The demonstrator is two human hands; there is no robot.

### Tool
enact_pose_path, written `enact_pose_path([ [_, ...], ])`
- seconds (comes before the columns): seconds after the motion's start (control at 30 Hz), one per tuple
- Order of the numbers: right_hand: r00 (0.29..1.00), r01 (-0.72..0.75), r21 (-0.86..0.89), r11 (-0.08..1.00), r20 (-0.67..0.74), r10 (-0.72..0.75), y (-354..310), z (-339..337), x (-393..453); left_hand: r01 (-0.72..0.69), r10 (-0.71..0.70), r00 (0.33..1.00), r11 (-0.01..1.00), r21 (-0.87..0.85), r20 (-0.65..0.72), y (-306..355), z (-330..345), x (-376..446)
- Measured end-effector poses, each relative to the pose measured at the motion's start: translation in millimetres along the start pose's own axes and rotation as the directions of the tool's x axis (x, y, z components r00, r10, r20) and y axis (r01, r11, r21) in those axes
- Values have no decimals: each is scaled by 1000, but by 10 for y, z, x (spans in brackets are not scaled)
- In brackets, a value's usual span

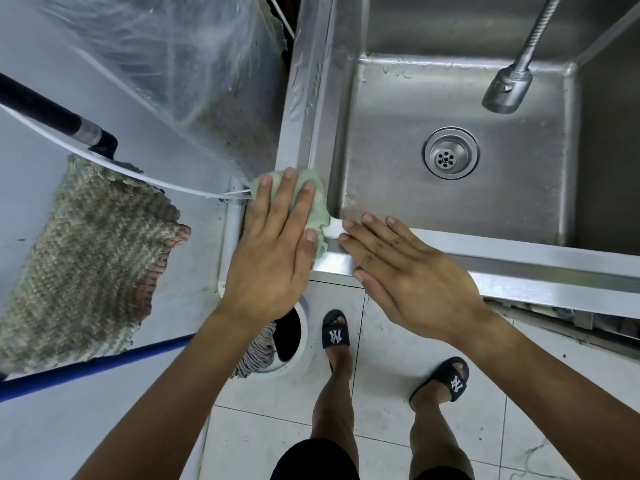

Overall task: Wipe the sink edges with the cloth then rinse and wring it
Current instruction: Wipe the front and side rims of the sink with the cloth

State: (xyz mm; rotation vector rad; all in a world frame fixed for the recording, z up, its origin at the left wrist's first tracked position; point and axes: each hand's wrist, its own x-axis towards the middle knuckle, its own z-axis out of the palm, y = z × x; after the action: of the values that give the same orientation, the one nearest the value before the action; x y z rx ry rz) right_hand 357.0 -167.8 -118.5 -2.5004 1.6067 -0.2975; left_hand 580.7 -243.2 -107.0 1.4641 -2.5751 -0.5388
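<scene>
A pale green cloth [317, 197] lies on the near left corner of the steel sink [308, 98] rim. My left hand [277, 237] presses flat on the cloth with straight fingers, covering most of it. My right hand [405, 268] rests flat on the sink's front edge just right of the cloth, fingers straight and spread, holding nothing. The faucet spout [507, 88] hangs over the basin, with no water running. The drain [450, 156] sits mid-basin.
A second basin [609, 150] lies to the right. Left of the sink stand a clear plastic sheet [180, 64], a woven rag [86, 258], a black-handled tool [52, 116] and a blue pole [97, 365]. A mop head [258, 351] and floor drain lie by my feet.
</scene>
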Motion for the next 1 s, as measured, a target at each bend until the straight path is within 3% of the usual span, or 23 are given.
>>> enact_pose_path([
  [0.23, 1000, -30, -30, 999, -3, 30, -22, 31, 14, -34, 34, 999, 999, 18, -1, -177, -73, 974],
  [0.5, 999, -36, -19, 999, 16, 36, -40, 9, -3, -39, 40, 999, 996, -86, 9, -61, -10, 10],
  [0.83, 996, -68, -34, 997, 50, 70, -67, -36, 26, -126, 125, 992, 991, 35, 11, -251, -137, 1285],
  [1.0, 991, -93, 20, 995, 101, 91, -64, -87, 60, -124, 125, 992, 992, 38, -10, -202, -95, 945],
])
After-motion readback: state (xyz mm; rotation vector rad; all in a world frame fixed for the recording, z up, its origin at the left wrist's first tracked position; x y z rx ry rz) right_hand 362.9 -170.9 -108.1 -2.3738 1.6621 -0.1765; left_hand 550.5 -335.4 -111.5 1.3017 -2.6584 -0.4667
